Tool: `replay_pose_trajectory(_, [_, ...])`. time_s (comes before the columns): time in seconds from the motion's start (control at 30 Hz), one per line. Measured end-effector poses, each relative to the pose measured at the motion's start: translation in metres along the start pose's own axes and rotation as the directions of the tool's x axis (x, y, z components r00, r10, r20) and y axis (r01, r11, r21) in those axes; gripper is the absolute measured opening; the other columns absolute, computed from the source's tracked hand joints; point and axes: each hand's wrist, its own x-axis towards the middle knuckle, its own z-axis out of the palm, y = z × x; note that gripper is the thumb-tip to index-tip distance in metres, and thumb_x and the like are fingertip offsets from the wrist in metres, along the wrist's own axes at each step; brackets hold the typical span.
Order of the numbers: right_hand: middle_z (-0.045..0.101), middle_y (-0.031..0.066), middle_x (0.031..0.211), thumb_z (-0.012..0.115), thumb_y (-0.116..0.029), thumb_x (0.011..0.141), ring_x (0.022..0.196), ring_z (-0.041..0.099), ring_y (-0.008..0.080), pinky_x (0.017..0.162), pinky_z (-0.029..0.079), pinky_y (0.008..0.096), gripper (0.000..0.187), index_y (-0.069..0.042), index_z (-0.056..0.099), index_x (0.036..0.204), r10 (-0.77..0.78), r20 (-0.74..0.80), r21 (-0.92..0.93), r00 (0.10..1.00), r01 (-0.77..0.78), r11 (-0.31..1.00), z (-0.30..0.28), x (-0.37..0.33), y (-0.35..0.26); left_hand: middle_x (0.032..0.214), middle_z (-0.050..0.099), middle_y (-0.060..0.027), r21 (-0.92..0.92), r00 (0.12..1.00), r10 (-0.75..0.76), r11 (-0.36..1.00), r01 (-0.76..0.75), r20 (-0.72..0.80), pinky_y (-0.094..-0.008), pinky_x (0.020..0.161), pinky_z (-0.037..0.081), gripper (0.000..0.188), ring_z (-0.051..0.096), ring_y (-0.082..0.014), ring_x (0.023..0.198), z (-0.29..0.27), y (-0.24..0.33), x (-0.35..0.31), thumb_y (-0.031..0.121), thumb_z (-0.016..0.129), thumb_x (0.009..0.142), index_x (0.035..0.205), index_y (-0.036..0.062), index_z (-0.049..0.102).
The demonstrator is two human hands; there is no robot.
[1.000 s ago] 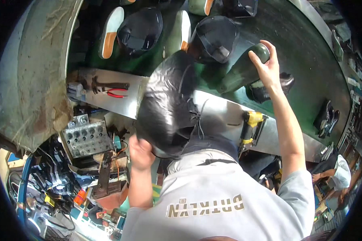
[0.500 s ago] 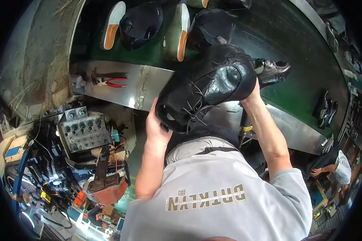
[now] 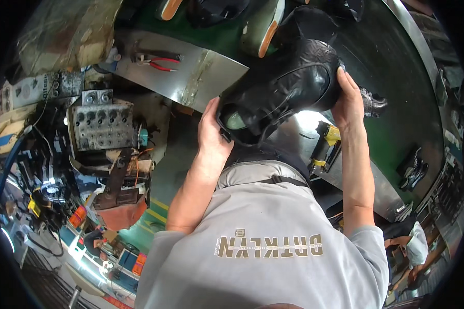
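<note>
Between my hands, over the front edge of the bench, is a black leather lace-up shoe (image 3: 288, 87). A pale green insert (image 3: 235, 121), like a shoe last, shows in its opening. My left hand (image 3: 215, 129) is closed on the opening end, with some fingers hidden under the shoe. My right hand (image 3: 349, 98) grips the far right end, its thumb and fingers wrapped round the leather. Below the right end lies a yellow and black air nailer (image 3: 326, 145) on the metal edge.
Red-handled pliers (image 3: 162, 64) lie on the metal ledge (image 3: 211, 77). White shoe soles (image 3: 263, 28) and more black shoes (image 3: 412, 170) stand on the green bench surface. A machine with a control box (image 3: 102, 126) is at my left. Another person (image 3: 415, 244) shows at the far right.
The shoe has tilted in my hands, so its opening and the pale green insert show more. The laces show less. The view has shifted, and the air nailer is in plainer sight.
</note>
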Motion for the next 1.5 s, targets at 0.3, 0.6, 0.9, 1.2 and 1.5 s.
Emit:
replay_pose_trajectory(0.3, [0.069, 0.0075, 0.097, 0.063, -0.018, 0.094, 0.082, 0.066, 0.0153, 0.079, 0.055, 0.0300, 0.024, 0.003, 0.065, 0.106, -0.038, 0.050, -0.082, 0.998, 0.042, 0.996, 0.018, 0.040, 0.007, 0.111, 0.064, -0.0071, 0.061, 0.971, -0.204, 0.978, 0.197, 0.123, -0.0334, 0.091, 0.050, 0.028, 0.063, -0.0182, 0.102, -0.020, -0.008, -0.035, 0.023, 0.042, 0.102, 0.115, 0.0034, 0.057])
replay_pose_trajectory(0.6, [0.070, 0.0081, 0.093, 0.065, -0.017, 0.093, 0.077, 0.066, 0.0131, 0.071, 0.056, 0.0277, 0.024, 0.003, 0.068, 0.106, 0.271, 0.380, -0.327, 0.884, -0.146, 0.934, 0.128, 0.011, 0.029, 0.102, 0.068, -0.0023, 0.214, 0.937, -0.209, 0.965, 0.152, 0.280, -0.0249, 0.085, 0.049, 0.024, 0.062, -0.0092, 0.094, -0.042, 0.047, -0.050, 0.026, 0.056, 0.099, 0.107, 0.0050, 0.065])
replay_pose_trajectory(0.9, [0.057, -0.0022, 0.086, 0.047, -0.029, 0.103, 0.082, 0.049, 0.0057, 0.075, 0.042, 0.0231, 0.031, -0.001, 0.059, 0.100, 0.055, 0.466, -0.563, 0.883, 0.248, 0.789, 0.304, -0.046, 0.146, 0.069, 0.035, 0.0072, 0.644, 0.758, 0.651, 0.594, -0.482, -0.034, -0.0242, 0.056, 0.029, 0.038, 0.030, -0.0044, 0.066, -0.108, 0.108, -0.116, 0.029, 0.049, 0.103, 0.075, 0.0035, 0.048])
replay_pose_trajectory(1.2, [0.059, -0.0018, 0.090, 0.044, -0.037, 0.104, 0.083, 0.048, 0.0060, 0.077, 0.042, 0.0223, 0.043, 0.002, 0.062, 0.104, 0.187, 0.760, -0.408, 0.623, 0.231, 0.883, 0.509, -0.158, 0.253, 0.073, 0.044, 0.0070, 0.446, 0.542, 0.805, 0.588, -0.675, -0.240, -0.0222, 0.059, 0.031, 0.037, 0.035, -0.0030, 0.067, -0.207, 0.248, -0.232, 0.027, 0.043, 0.105, 0.079, 0.0028, 0.054])
replay_pose_trajectory(1.5, [0.062, 0.0044, 0.097, 0.040, -0.035, 0.104, 0.089, 0.052, 0.0101, 0.081, 0.043, 0.0263, 0.042, 0.001, 0.063, 0.102, 0.035, 0.910, -0.331, 0.413, 0.674, 0.660, 0.603, -0.244, 0.397, 0.090, 0.054, 0.0000, 0.146, 0.349, 0.847, 0.435, -0.889, -0.401, -0.0238, 0.074, 0.042, 0.023, 0.050, -0.0078, 0.080, -0.333, 0.348, -0.306, 0.020, 0.041, 0.104, 0.097, 0.0027, 0.056])
